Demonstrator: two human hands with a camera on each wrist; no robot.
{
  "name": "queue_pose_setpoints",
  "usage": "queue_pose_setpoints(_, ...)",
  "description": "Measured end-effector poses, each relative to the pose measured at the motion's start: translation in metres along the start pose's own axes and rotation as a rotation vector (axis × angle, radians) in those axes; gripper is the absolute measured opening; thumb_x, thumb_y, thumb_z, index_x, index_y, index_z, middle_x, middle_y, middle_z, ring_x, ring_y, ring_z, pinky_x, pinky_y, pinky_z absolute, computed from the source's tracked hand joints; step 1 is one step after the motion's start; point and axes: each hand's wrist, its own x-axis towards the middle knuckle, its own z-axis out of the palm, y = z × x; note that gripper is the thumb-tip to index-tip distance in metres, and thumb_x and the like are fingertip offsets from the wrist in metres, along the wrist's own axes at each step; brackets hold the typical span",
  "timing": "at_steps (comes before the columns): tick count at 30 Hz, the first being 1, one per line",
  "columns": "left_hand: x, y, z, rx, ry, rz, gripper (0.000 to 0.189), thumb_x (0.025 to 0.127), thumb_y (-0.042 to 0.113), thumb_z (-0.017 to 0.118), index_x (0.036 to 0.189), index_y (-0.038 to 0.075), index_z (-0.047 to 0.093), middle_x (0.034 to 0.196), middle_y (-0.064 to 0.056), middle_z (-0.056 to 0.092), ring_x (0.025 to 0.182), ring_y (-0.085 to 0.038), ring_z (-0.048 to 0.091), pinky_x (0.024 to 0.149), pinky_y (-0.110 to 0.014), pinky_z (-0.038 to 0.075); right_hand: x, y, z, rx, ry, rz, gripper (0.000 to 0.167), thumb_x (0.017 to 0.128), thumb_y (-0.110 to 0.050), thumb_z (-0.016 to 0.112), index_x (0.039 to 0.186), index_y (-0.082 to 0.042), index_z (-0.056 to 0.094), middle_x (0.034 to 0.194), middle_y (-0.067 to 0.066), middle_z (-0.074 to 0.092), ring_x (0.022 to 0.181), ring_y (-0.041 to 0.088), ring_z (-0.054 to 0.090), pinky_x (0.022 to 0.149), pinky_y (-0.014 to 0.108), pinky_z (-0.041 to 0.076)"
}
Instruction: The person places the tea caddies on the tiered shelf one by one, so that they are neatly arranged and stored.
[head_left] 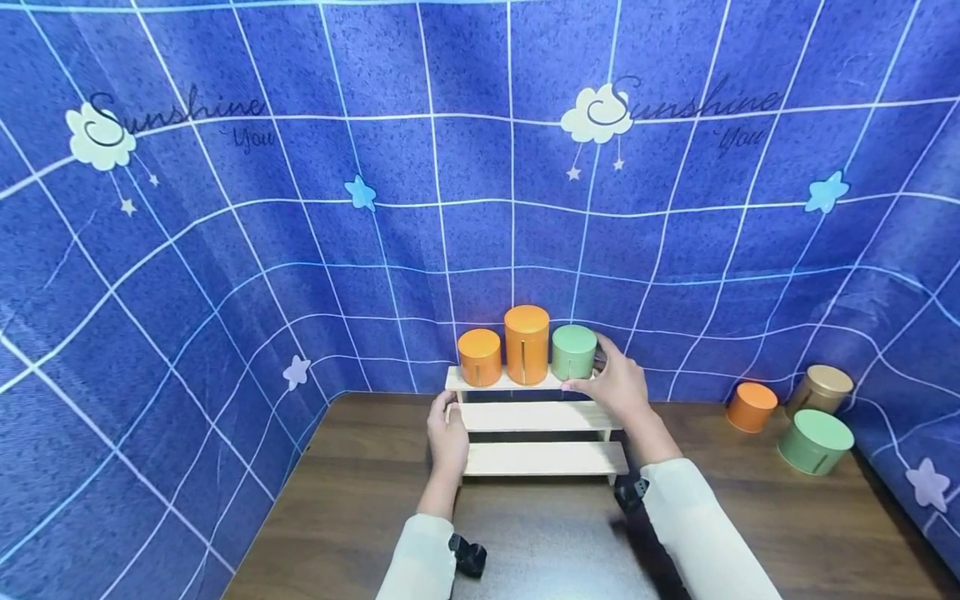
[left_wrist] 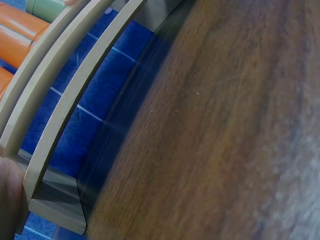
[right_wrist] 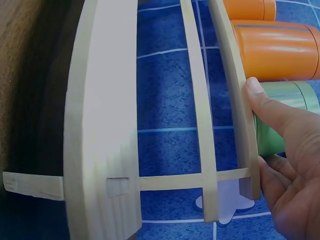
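A three-tier wooden stand (head_left: 542, 458) stands on the table against the blue cloth. On its top tier, from left to right, are a short orange tin (head_left: 480, 358), a tall orange tin (head_left: 527, 346) and a short green tin (head_left: 574, 353). My right hand (head_left: 621, 387) holds the green tin at its right side. In the right wrist view the thumb of that right hand (right_wrist: 300, 142) lies along the tin by the top tier's edge. My left hand (head_left: 447, 437) grips the stand's left end; in the left wrist view only part of it shows.
At the right of the wooden table (head_left: 352, 500), by the cloth, stand another short orange tin (head_left: 752, 407), a gold-brown tin (head_left: 821, 388) and a wide green tin (head_left: 815, 442). Blue patterned cloth (head_left: 480, 167) hangs behind and at both sides.
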Motion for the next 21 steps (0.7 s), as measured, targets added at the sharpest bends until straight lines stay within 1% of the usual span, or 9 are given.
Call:
queue_pose_setpoints(4, -0.0001, -0.0013, 0.0002, 0.0, 0.003, -0.005, 0.029, 0.1, -0.003, 0.051, 0.126, -0.002, 0.063, 0.129, -0.018, 0.062, 0.129, -0.029, 0.051, 0.112, -0.044, 0.036, -0.0019, 0.0011, 0.0006, 0.059, -0.015, 0.012, 0.109, 0.061, -0.04, 0.097, 0.152, -0.012, 0.042, 0.13, 0.019, 0.066, 0.111, 0.033, 0.068, 0.092, 0.047, 0.055)
queue_pose_setpoints(7, 0.0002, -0.0005, 0.0, -0.006, 0.009, 0.0, 0.028, 0.1, -0.003, 0.051, 0.126, -0.003, 0.063, 0.129, -0.018, 0.062, 0.129, -0.03, 0.051, 0.112, -0.045, 0.036, -0.0023, 0.0009, 0.0001, 0.09, -0.015, 0.006, 0.11, 0.061, -0.04, 0.097, 0.151, -0.011, 0.042, 0.129, 0.02, 0.065, 0.111, 0.033, 0.068, 0.092, 0.044, 0.055)
queue_pose_setpoints(10, 0.0, 0.0009, 0.0001, -0.012, 0.012, 0.003, 0.028, 0.1, -0.003, 0.051, 0.125, -0.003, 0.063, 0.129, -0.018, 0.062, 0.129, -0.03, 0.051, 0.112, -0.045, 0.037, -0.0026, 0.001, -0.0007, 0.12, -0.016, 0.001, 0.109, 0.062, -0.036, 0.098, 0.151, -0.01, 0.042, 0.129, 0.022, 0.065, 0.111, 0.034, 0.068, 0.092, 0.043, 0.055)
queue_pose_setpoints(16, -0.0014, 0.0024, 0.0004, -0.008, 0.018, -0.005, 0.028, 0.1, -0.002, 0.053, 0.125, -0.002, 0.064, 0.129, -0.017, 0.063, 0.129, -0.03, 0.052, 0.111, -0.046, 0.037, -0.0041, 0.0025, 0.0002, 0.148, -0.027, 0.025, 0.108, 0.063, -0.036, 0.098, 0.152, -0.012, 0.042, 0.131, 0.021, 0.064, 0.113, 0.032, 0.066, 0.092, 0.039, 0.055)
queue_pose_setpoints(21, -0.0029, 0.0031, 0.0009, -0.01, 0.019, -0.011, 0.029, 0.1, -0.002, 0.053, 0.127, -0.002, 0.063, 0.13, -0.018, 0.062, 0.13, -0.03, 0.051, 0.112, -0.046, 0.037, -0.0071, 0.0018, -0.0006, 0.176, -0.031, 0.04, 0.105, 0.064, -0.032, 0.097, 0.151, -0.01, 0.042, 0.13, 0.022, 0.064, 0.114, 0.034, 0.066, 0.093, 0.04, 0.055)
